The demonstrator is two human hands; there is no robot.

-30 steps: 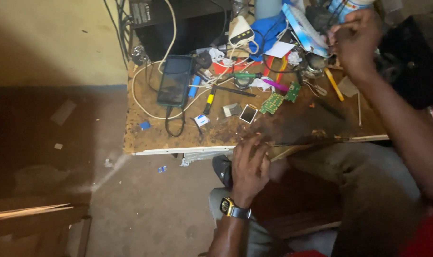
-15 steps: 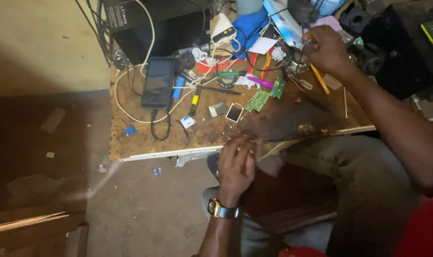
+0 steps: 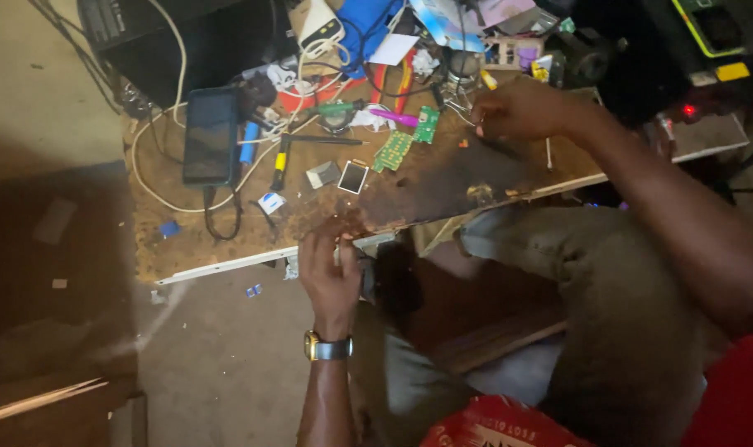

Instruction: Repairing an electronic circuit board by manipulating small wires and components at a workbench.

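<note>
The worktable [image 3: 227, 240] spreads across the upper middle of the scene, its worn top crowded with parts. The left hand [image 3: 331, 269] rests on its near edge, fingers curled over the rim (a wristwatch [image 3: 327, 348] on that wrist). The right hand [image 3: 517, 112] lies further back and to the right, fingers bunched together on the tabletop; whether it pinches anything I cannot tell. Two green circuit boards [image 3: 405, 141] lie just left of it, and a dark phone [image 3: 209, 136] sits far left among white cables [image 3: 157, 178].
</note>
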